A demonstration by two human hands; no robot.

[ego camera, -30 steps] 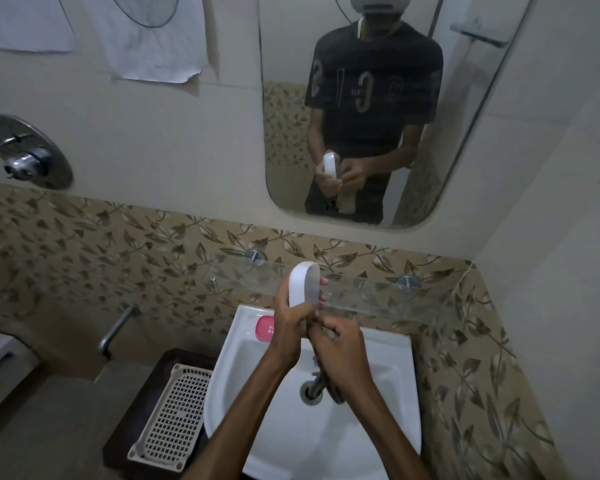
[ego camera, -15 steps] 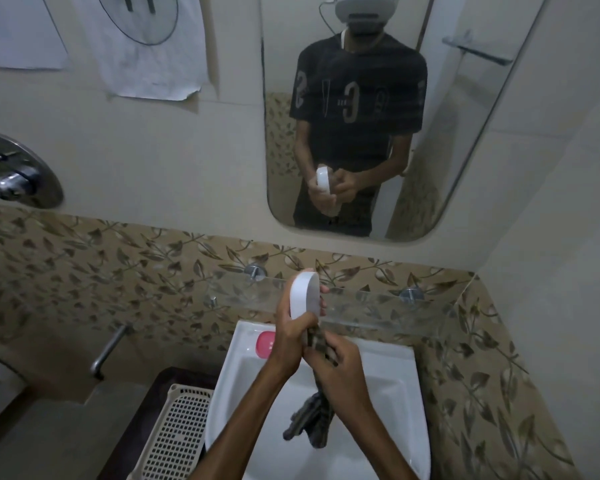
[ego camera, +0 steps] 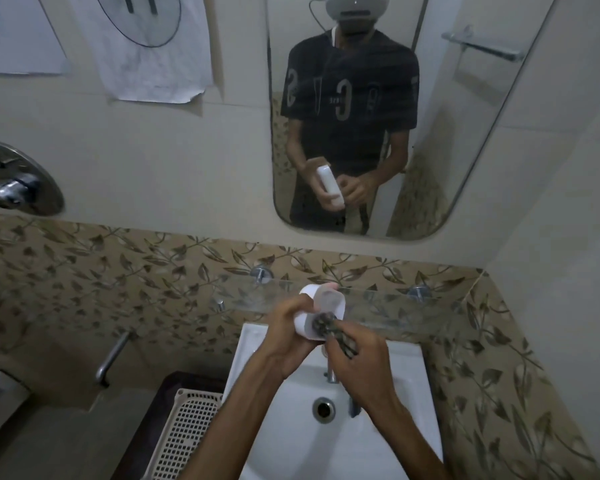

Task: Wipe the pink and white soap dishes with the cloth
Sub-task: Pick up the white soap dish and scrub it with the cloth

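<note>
Wiping stage: the white soap dish is in work, held in the air above the back edge of the sink and just in front of the glass shelf.
Dish attitude: tilted on its side, hollow turned toward the right hand.
Left hand: fingers and thumb curl round the outer wall of the white soap dish and carry its full weight.
Right hand: fingers close round a bunched dark cloth; the front of the bunch presses into the lower part of the hollow.
Pink dish: not visible at this moment; its place cannot be told, and it probably remains to be wiped.
Risk 1, slip: the dish looks smooth and may be wet. Hard pressure from the cloth against a one-hand hold can push it out of the fingers.
Risk 2, drop: a released dish falls into the sink and can strike the tap directly below; a crack or chip is likely.
Risk 3, shelf contact: the dish sits close to the glass shelf edge. A wide wiping stroke can knock it against the glass.
Risk 4, missed area: the cloth is bunched tight, so only a small patch is covered; corners and the outside may stay dirty.
Surroundings: a mirror hangs above, and a perforated plastic tray lies left of the sink.
</note>
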